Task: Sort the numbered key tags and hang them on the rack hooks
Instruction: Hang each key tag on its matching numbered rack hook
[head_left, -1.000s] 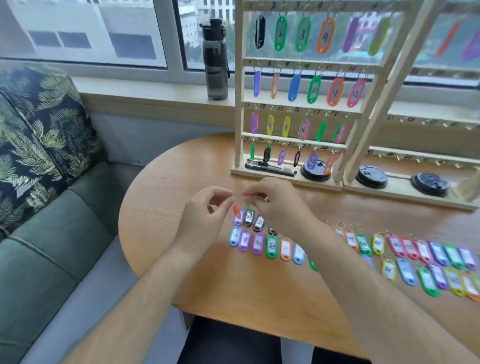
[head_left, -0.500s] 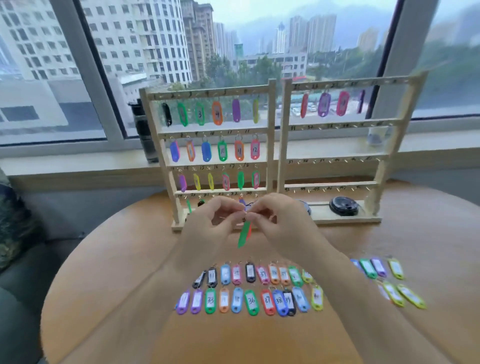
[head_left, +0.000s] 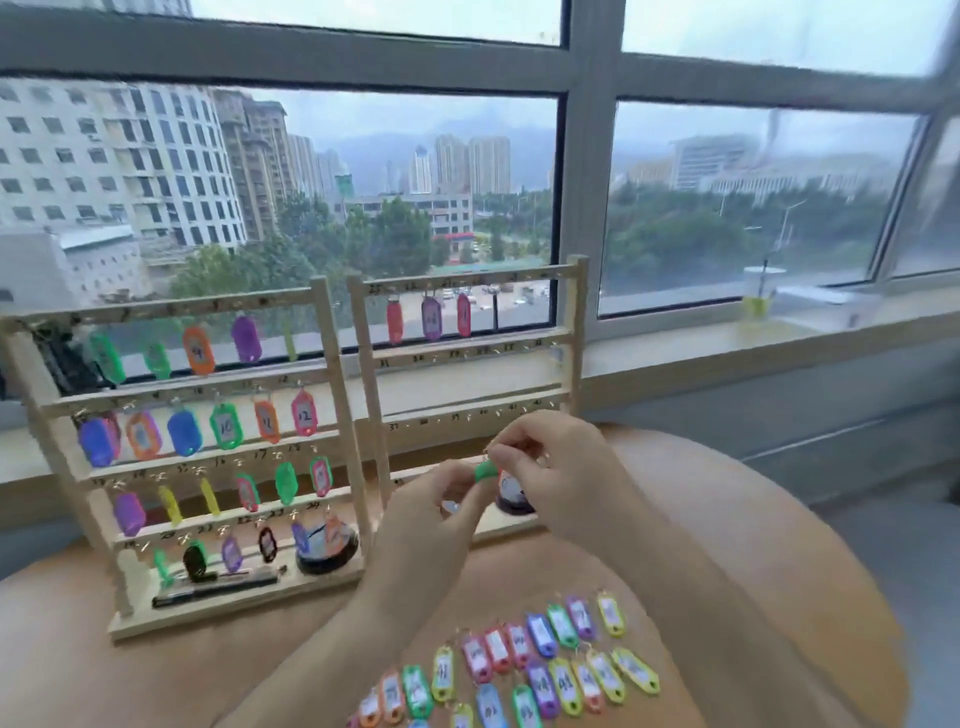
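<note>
Two hands meet in front of the right rack (head_left: 577, 332), both pinching one green tag (head_left: 485, 471): the right hand (head_left: 558, 467) at its ring end, the left hand (head_left: 431, 514) lower down. The tag hangs just below the rack's third hook row, ring uppermost. The right hand is nearer those hooks.
</note>
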